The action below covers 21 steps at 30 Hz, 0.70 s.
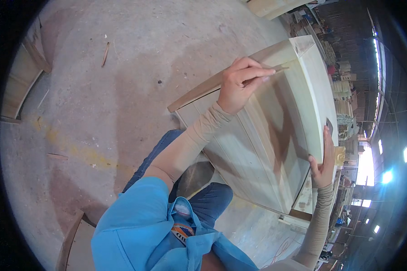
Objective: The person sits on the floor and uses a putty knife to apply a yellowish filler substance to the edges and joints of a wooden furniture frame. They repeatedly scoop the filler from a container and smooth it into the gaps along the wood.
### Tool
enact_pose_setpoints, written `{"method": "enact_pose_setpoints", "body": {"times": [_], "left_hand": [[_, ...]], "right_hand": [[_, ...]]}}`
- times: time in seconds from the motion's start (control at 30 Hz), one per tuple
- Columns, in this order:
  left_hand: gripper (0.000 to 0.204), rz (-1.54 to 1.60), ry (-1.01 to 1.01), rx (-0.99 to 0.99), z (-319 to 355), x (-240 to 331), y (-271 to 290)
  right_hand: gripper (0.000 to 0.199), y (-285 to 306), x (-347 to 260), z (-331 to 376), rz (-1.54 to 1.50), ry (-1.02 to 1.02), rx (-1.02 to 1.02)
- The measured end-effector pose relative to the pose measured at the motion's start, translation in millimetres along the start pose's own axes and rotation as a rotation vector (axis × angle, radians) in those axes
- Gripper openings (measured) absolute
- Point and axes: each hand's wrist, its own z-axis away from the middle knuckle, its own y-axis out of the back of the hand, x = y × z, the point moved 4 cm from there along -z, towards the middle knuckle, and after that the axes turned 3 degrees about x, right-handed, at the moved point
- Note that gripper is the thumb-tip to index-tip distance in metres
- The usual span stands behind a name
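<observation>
A pale unpainted wooden furniture piece (248, 140) with a plank panel and a raised frame stands before me. My left hand (240, 83) pinches a thin wood-coloured stick (281, 70) between thumb and fingers. Its tip is at the frame's far corner, where two rails meet. My right hand (322, 162) grips the frame rail (313, 113) on the right, thumb on the inner side and fingers along the outer face. A small dark flat piece (329, 126) shows by those fingertips; whether the fingers hold it I cannot tell.
Other wooden pieces stand at the far left (25, 83), lower left (83, 244) and top (273, 7). Wood slivers (105, 54) lie on the concrete floor (90, 99). Stacked timber (343, 99) lines the right side. My bent knees (210, 203) are close to the furniture piece.
</observation>
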Motion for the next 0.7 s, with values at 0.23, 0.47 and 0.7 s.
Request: {"method": "enact_pose_setpoints", "body": {"times": [0.23, 0.47, 0.7], "left_hand": [[0.028, -0.04, -0.059, 0.019, -4, 2, 0], [0.029, -0.066, 0.001, 0.033, -10, 8, 7], [0.028, -0.249, -0.194, 0.045, -18, 20, 10]], "right_hand": [[0.084, -1, 0, 0, -0.01, -0.011, -0.005], [0.084, -1, 1, 0, -0.024, -0.009, 0.001], [0.084, -2, -1, -1, -0.02, -0.019, 0.0]]}}
